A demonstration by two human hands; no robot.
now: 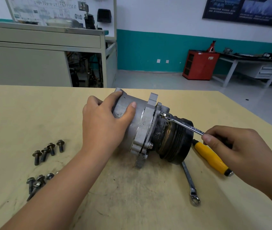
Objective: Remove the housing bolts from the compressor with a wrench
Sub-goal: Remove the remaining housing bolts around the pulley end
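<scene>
A grey metal compressor (142,125) with a black grooved pulley (180,143) lies on its side in the middle of the table. My left hand (105,123) grips its housing from above. My right hand (231,146) holds the handle end of a silver wrench (184,124), whose open head sits on a housing bolt (162,114) at the top of the flange. Another bolt head (150,145) shows lower on the flange. Several removed bolts (48,151) lie on the table at the left, with more (36,182) partly hidden by my left forearm.
A yellow-handled screwdriver (212,159) lies right of the pulley, under my right hand. A second wrench (190,183) lies on the wooden table (132,196) in front of the pulley. Behind the table stand a grey cabinet (32,55) and a red cabinet (200,64).
</scene>
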